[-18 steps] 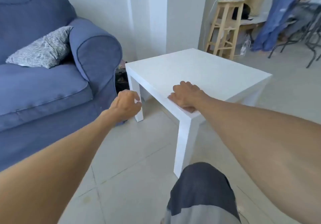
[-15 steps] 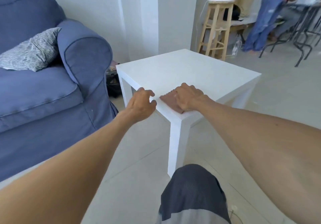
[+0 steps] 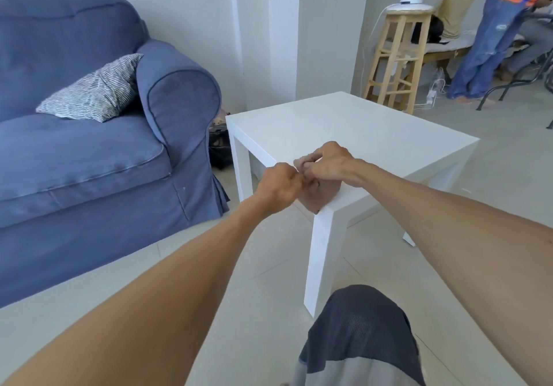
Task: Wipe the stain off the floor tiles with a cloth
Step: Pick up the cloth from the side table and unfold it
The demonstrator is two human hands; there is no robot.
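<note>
A small pinkish-brown cloth (image 3: 315,197) lies bunched on the near corner of the white tabletop (image 3: 374,134), its lower edge drooping just over the corner above the leg. Its long axis runs roughly from the far left, under the fingers, toward the near corner; crumpled as it is, no clear pointing end can be made out.

Both hands meet on it. The right hand (image 3: 327,164) is curled over the top of the cloth with fingers pinching folds of fabric. The left hand (image 3: 278,188) is closed in a loose fist against the cloth's left edge, and its fingertips appear to grip the cloth too, though the knuckles hide the contact.

Half a second ago the cloth lay flatter under the right palm and the left hand was only arriving at the table edge with fingers parted; now the fabric is gathered up and both hands are closed on it.

Pale floor tiles (image 3: 254,310) spread below, with a blue sofa (image 3: 89,161) to the left.
</note>
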